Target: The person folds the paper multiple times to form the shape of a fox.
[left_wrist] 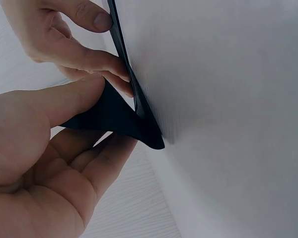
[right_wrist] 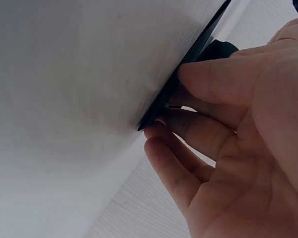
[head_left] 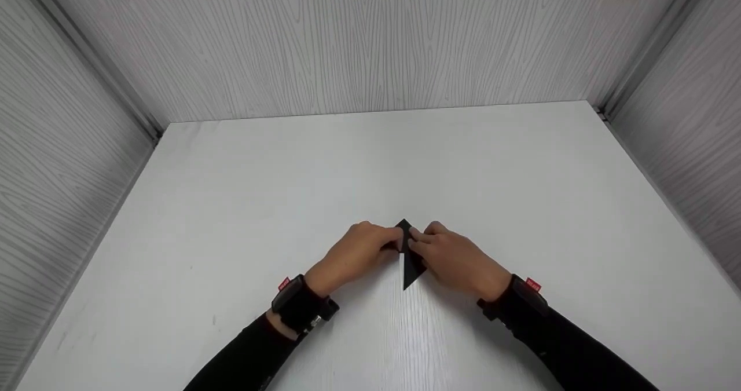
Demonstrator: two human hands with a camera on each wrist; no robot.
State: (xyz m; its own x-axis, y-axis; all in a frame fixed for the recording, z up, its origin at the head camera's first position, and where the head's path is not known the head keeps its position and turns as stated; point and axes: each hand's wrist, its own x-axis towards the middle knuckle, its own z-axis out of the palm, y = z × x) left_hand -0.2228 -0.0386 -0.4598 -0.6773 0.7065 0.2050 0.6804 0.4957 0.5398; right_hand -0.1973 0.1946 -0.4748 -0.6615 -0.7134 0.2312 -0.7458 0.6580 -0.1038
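A small piece of folded black paper (head_left: 413,268) lies on the white table between both hands, with a pointed corner toward me. My left hand (head_left: 360,251) pinches a raised flap of it; in the left wrist view the thumb is on top of the black flap (left_wrist: 107,113) and fingers are beneath. From the other side, my right hand (head_left: 454,259) holds the paper down, its thumb and fingertips on the surface. The right wrist view shows the paper (right_wrist: 163,96) edge-on and low against the table, partly hidden by the right thumb and fingers.
The white tabletop (head_left: 260,182) spreads around the hands. Pale wood-grain panels border it at the back (head_left: 370,43), at the left (head_left: 52,148) and at the right (head_left: 689,124). Both wrists wear black bands, and the sleeves are black.
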